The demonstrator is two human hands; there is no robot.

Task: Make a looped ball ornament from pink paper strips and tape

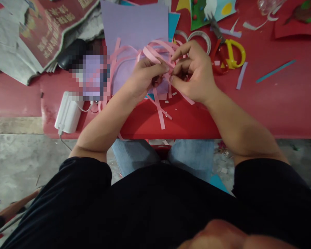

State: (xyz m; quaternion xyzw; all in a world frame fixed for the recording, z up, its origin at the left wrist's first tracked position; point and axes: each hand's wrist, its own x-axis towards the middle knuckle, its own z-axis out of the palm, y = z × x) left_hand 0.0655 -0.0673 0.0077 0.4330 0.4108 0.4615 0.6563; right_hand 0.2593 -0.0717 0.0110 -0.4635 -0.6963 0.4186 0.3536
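Note:
Looped pink paper strips (151,54) are bunched between my hands above the red table. My left hand (150,74) pinches the bunch from the left, thumb pressed over the strips. From the right, my right hand (194,71) has its fingers curled at the same bunch, thumb and fingertips close to a strip; their exact contact is partly hidden. Loose strip ends hang down toward the table's front edge, and others trail to the left. Beneath and behind the strips lies a purple paper sheet (137,24), with blue paper (173,23) showing from under it.
Right of my hands lie scissors (232,52) with red and yellow handles and a tape roll (203,38). A blue strip (276,71) is farther right. On the left are a white power bank (69,112) with a cable, a black mouse-like object (74,53) and newspapers (9,34).

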